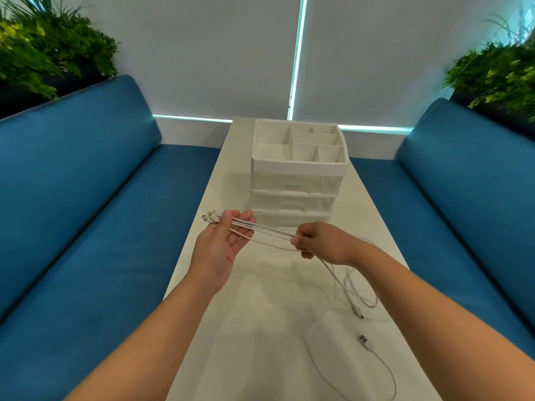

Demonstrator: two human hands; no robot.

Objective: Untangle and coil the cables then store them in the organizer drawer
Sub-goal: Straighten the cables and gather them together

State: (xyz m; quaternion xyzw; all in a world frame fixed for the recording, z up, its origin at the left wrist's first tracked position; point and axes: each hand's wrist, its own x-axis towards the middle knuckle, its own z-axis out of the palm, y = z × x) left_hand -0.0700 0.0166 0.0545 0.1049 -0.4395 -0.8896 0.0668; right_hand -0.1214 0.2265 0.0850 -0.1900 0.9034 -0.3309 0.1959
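Note:
A bundle of white and pinkish cables stretches between my two hands above the white table. My left hand pinches the plug ends, which stick out to the left of its fingers. My right hand grips the same strands a little farther along. From there the loose cable tails drop onto the table at the right, ending in a USB plug. The white organizer, with a divided top tray and clear drawers that look shut, stands just behind my hands.
Blue sofa cushions run along both sides of the narrow table. Green plants sit behind each sofa back. A white blind covers the wall beyond the organizer.

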